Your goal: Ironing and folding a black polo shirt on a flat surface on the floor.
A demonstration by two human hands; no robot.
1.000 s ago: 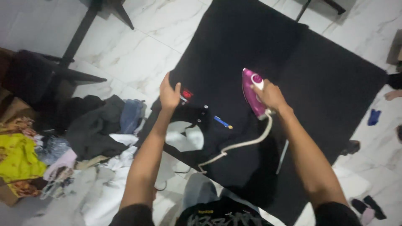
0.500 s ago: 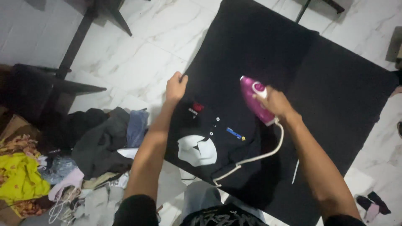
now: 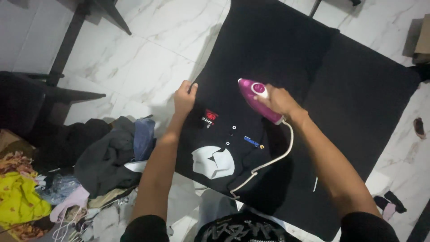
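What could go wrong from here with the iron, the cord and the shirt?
The left hand pins the shirt at its edge, close to the iron that the right hand grips; a sideways pass could burn the fingers. The cord trails across the shirt and off the near edge of the table, so it may snag or drag creases into the cloth. The iron may also scorch the red badge or catch the buttons.

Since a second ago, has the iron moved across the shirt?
Yes. The pink iron in the right hand has slid left, toward the shirt's button placket and red chest badge; it was farther from them before.
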